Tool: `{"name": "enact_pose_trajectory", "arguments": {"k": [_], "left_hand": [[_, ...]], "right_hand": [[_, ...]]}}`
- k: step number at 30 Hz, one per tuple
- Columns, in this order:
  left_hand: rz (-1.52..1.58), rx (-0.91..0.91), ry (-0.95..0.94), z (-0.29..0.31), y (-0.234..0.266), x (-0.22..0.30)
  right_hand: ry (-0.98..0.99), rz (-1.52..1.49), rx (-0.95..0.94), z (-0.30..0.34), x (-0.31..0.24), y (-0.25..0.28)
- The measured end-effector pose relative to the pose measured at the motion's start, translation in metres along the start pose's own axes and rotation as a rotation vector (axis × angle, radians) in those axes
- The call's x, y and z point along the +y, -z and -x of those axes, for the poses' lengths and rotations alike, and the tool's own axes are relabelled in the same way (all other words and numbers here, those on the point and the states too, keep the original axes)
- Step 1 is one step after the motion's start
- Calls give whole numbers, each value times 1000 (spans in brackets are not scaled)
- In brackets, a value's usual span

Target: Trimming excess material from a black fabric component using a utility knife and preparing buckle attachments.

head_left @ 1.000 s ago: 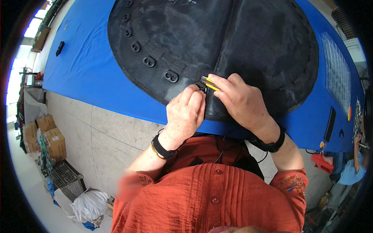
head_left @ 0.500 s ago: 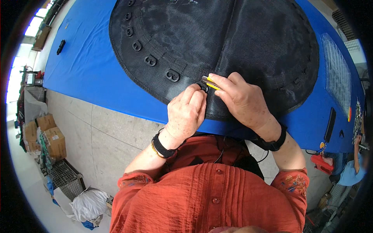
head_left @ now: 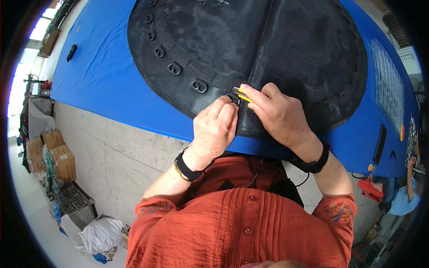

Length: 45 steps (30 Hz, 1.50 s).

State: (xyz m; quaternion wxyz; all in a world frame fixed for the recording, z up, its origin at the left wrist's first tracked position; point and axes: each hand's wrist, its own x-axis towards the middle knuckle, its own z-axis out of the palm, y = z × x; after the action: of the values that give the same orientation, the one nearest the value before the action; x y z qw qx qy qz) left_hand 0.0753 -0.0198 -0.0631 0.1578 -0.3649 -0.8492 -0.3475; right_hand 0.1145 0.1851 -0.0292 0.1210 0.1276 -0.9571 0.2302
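A large round sheet of black mesh fabric [head_left: 223, 49] lies on the blue-covered table in front of me. Along its left edge runs a curved row of several black plastic buckles [head_left: 199, 85] fixed to webbing. My left hand [head_left: 215, 127] is closed at the near edge, pinching another black buckle [head_left: 235, 100] that its fingertips partly cover. From the right, my right hand [head_left: 282, 117] grips a small yellow tool with a metal end [head_left: 244, 96]. That end touches or nearly touches the webbing beside the pinched buckle; its exact kind is hard to make out.
The blue table cover [head_left: 96, 98] extends both ways. A black piece [head_left: 71, 52] lies at far left, a clear plastic sheet [head_left: 388, 82] and a black strip [head_left: 380, 144] at right. Cardboard boxes [head_left: 62, 163] stand on the floor at left. Another person [head_left: 404, 201] is at far right.
The mesh sheet has shifted very slightly to the right. Both hands keep nearly the same place and grip on the buckle and the yellow tool.
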Motion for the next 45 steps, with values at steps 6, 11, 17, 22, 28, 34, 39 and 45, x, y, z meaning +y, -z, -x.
{"name": "enact_pose_trajectory", "arguments": {"k": [6,11,17,22,28,34,39,45], "left_hand": [[-1,-9,10,0,1,0],[-4,11,-11,-2,0,2],[10,12,0,0,-1,2],[-1,22,4,1,2,3],[-6,1,43,-1,4,5],[-87,-52,84,-4,9,12],[-128,-60,52,1,8,10],[-157,-31,61,3,8,13]], "right_hand": [[-42,-13,-6,1,-3,-2],[-173,-94,203,-5,12,-15],[-146,-159,161,-4,16,-10],[-163,-196,22,0,14,12],[-120,-199,16,-5,22,16],[-110,-296,25,-18,38,15],[-92,-449,4,-18,50,15],[-65,-731,-32,-19,52,18]]}}
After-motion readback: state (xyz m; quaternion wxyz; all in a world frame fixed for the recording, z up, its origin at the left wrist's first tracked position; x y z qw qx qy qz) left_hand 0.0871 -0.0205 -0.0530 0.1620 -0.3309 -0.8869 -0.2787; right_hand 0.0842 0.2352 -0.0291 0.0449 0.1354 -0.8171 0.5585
